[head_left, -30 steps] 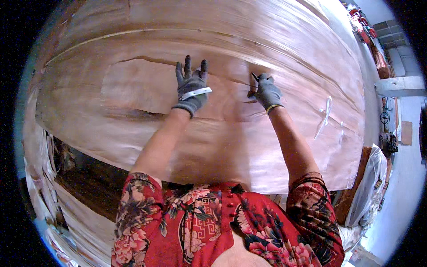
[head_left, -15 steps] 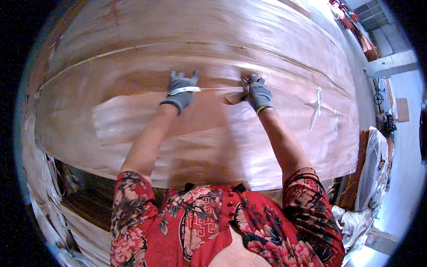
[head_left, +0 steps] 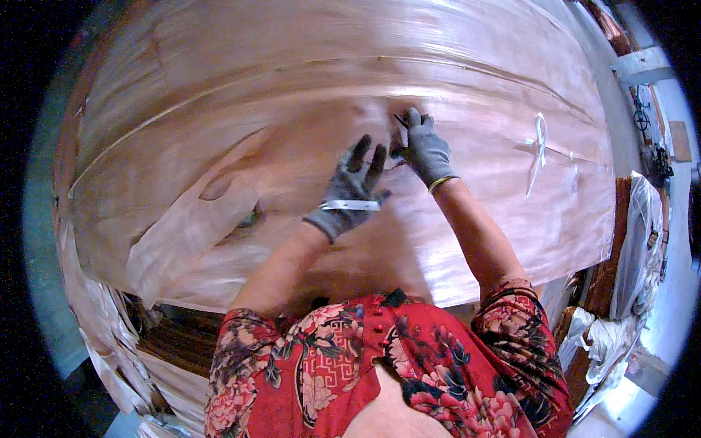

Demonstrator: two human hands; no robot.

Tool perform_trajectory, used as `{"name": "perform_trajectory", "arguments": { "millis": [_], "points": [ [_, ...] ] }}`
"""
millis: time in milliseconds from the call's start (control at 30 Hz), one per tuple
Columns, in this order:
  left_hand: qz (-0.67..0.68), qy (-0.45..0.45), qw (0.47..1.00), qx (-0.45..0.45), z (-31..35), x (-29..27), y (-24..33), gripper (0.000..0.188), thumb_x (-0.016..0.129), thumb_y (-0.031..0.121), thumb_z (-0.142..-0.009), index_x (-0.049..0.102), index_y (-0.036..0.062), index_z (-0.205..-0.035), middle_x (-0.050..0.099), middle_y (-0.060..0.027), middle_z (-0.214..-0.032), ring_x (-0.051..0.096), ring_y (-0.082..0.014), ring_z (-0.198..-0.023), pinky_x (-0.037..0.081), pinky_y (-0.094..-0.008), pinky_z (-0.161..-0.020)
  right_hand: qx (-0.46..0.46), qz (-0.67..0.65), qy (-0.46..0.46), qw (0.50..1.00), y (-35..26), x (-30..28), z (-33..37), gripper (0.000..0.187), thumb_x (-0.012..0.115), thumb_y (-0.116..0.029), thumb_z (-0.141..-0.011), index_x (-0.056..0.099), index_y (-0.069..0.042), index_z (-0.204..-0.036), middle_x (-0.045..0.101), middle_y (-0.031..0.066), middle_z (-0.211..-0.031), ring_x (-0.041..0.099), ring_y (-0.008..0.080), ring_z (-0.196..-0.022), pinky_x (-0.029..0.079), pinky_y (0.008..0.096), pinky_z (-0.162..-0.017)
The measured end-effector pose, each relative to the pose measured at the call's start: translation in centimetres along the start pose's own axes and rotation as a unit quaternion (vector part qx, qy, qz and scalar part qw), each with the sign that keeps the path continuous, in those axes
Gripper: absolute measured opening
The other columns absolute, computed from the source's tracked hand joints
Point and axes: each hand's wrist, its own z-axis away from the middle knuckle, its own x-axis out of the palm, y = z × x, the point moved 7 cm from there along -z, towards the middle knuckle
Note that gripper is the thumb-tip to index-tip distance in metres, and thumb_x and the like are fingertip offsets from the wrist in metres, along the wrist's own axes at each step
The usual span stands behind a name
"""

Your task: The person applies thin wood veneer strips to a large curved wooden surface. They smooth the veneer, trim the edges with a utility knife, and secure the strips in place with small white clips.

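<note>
On the left, the thin sheet is looking light, tearable, edge-held best — left hand spread, right hand pinching a dark tool

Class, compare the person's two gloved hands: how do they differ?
The left hand has its fingers spread, while the right hand is more curled. A white strip crosses the left hand; the right hand instead shows a yellow cuff edge. The left hand is nearer the person's body than the right hand. Both wear grey gloves.
</note>
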Motion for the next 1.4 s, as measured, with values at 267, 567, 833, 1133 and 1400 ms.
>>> {"name": "perform_trajectory", "arguments": {
  "millis": [267, 567, 833, 1133, 1400],
  "points": [
    [-0.1, -0.145, 0.984, -0.016, -0.9, 5.1, -0.1, 0.069, 0.057, 0.038, -0.08, 0.034, 0.0038, -0.135, 0.034, -0.0177, -0.137, 0.026, -0.0377, -0.13, 0.018, -0.0505, -0.107, -0.012, -0.022, 0.018, 1.0, 4.5, -0.5, -0.1, 0.045, 0.064, -0.03, -0.079, 0.048, -0.014, -0.117, 0.055, 0.0124, -0.111, 0.055, 0.0342, -0.1, 0.049, 0.0444, -0.075],
    [-0.117, -0.198, 0.97, -0.072, -1.5, 5.4, 0.0, 0.055, 0.053, 0.041, -0.081, 0.048, 0.008, -0.125, 0.043, -0.0178, -0.13, 0.031, -0.037, -0.127, 0.021, -0.0526, -0.105, -0.177, 0.045, 0.155, 0.971, 1.3, -7.0, 7.8, 0.035, 0.068, -0.02, -0.075, 0.061, -0.015, -0.109, 0.057, 0.011, -0.113, 0.057, 0.0305, -0.093, 0.044, 0.0398, -0.079],
    [-0.179, -0.231, 0.956, -0.034, -2.2, 5.3, 0.6, 0.039, 0.049, 0.034, -0.082, 0.054, 0.0156, -0.115, 0.049, -0.0098, -0.122, 0.036, -0.0338, -0.122, 0.027, -0.0492, -0.1, -0.218, -0.173, 0.002, 0.961, -6.0, -4.9, 10.3, 0.024, 0.062, -0.005, -0.079, 0.06, -0.002, -0.102, 0.06, 0.0142, -0.098, 0.059, 0.0274, -0.086, 0.047, 0.0362, -0.073],
    [-0.151, -0.2, 0.966, -0.059, -2.6, 5.5, 0.6, 0.052, 0.051, 0.034, -0.079, 0.051, 0.0051, -0.122, 0.047, -0.0142, -0.125, 0.037, -0.0345, -0.121, 0.027, -0.0536, -0.098, 0.005, -0.381, -0.017, 0.925, 0.8, 4.2, 16.7, 0.04, 0.043, -0.007, -0.081, 0.05, 0.002, -0.119, 0.053, 0.0224, -0.111, 0.048, 0.0331, -0.107, 0.04, 0.0365, -0.092],
    [-0.178, -0.245, 0.951, -0.056, -2.5, 6.8, -0.3, 0.054, 0.048, 0.035, -0.079, 0.046, 0.0104, -0.127, 0.045, -0.0094, -0.13, 0.033, -0.0322, -0.125, 0.029, -0.0532, -0.095, 0.019, -0.307, 0.139, 0.941, -5.3, 1.8, 17.1, 0.039, 0.048, -0.021, -0.094, 0.046, 0.003, -0.124, 0.049, 0.0201, -0.123, 0.045, 0.0315, -0.114, 0.035, 0.0342, -0.097]
  ]
}}
